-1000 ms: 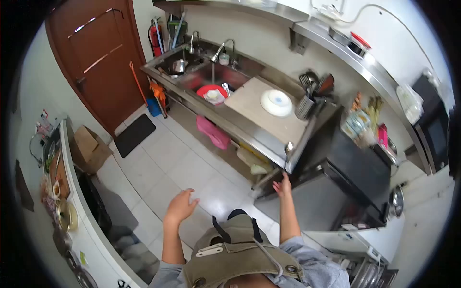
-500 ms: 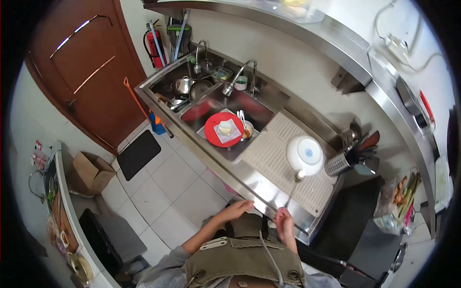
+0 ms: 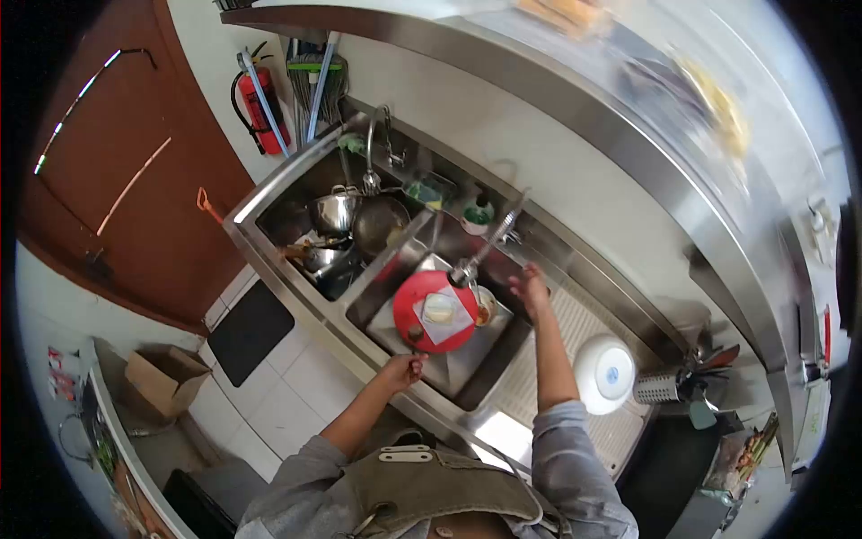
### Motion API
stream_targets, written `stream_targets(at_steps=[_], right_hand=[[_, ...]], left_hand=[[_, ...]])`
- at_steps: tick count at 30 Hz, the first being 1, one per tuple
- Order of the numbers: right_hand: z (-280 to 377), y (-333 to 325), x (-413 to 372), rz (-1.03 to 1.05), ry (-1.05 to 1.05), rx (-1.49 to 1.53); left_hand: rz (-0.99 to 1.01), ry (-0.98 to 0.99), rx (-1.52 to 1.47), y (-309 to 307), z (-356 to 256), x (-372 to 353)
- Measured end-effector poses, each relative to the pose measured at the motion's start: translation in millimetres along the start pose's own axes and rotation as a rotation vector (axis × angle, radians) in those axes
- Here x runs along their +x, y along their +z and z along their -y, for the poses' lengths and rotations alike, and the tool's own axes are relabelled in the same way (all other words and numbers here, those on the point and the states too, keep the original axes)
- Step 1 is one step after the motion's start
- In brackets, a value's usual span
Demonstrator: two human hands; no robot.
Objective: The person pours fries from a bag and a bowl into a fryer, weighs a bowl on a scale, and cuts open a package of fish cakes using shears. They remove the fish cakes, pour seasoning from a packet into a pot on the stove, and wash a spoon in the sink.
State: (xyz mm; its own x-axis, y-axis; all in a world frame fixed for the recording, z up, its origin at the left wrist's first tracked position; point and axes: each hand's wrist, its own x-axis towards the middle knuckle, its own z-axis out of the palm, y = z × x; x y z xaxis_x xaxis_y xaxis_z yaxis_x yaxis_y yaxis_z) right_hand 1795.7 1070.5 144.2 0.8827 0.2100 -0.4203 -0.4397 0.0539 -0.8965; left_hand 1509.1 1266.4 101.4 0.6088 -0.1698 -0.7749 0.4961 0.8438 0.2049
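Left hand (image 3: 401,368) is noted just below the red plate (image 3: 422,292), fingers curled; grip cannot be told. Right hand (image 3: 530,289) is recorded open, just right of the plate.

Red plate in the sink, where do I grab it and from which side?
Probably the bare near-left rim of the red plate, coming over the front edge of the sink by your left hand. The white paper covers its middle, and the faucet hangs over its far side.

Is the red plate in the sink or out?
In. The red plate lies down inside the right basin, below the tap.
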Motion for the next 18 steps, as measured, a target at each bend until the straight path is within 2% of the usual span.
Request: stream_targets(at_steps=[1, 3, 5, 7, 9, 10, 11, 13, 14, 15, 17, 18], right_hand=[[5.0, -2.5, 37.2, -0.028, -0.034, 0.009], [12.6, 3.8, 67.9, -0.057, -0.060, -0.031], [13.2, 16.6, 88.4, 0.016, -0.106, 0.038], [7.3, 23.7, 92.2, -0.071, -0.107, -0.044], [5.6, 29.0, 80.1, -0.208, -0.231, -0.197], [-6.3, 11.2, 95.1, -0.159, -0.321, -0.406], [-12.5, -0.9, 103.5, -0.178, -0.301, -0.408], [-22.8, -16.9, 113.2, -0.237, -0.439, -0.785], [-25.5, -20.7, 115.4, -0.216, -0.507, -0.767], [-12.3, -9.3, 97.0, -0.291, -0.601, -0.913], [3.8, 3.0, 79.1, -0.274, -0.539, -0.911], [0.7, 1.8, 79.9, -0.276, -0.531, -0.915]], left_hand=[[-0.003, 0.001, 0.003, -0.3, -22.3, -1.3], [0.075, -0.133, 0.182, -1.7, -45.5, -9.0], [0.114, -0.171, 0.184, -2.2, -67.9, -16.5], [0.226, -0.321, 0.124, 1.3, -86.6, -26.0], [0.235, -0.393, 0.103, 9.8, -103.5, -36.0], [0.233, -0.463, 0.073, 12.1, -107.3, -42.6], [0.227, -0.490, 0.075, 16.4, -112.6, -49.4], [0.265, -0.547, 0.065, 25.1, -123.5, -58.4], [0.277, -0.572, 0.063, 25.2, -126.2, -56.8], [0.273, -0.589, 0.065, 28.5, -129.9, -55.4], [0.213, -0.532, 0.250, 35.9, -133.6, -53.6], [0.235, -0.514, 0.250, 32.0, -131.9, -44.8]])
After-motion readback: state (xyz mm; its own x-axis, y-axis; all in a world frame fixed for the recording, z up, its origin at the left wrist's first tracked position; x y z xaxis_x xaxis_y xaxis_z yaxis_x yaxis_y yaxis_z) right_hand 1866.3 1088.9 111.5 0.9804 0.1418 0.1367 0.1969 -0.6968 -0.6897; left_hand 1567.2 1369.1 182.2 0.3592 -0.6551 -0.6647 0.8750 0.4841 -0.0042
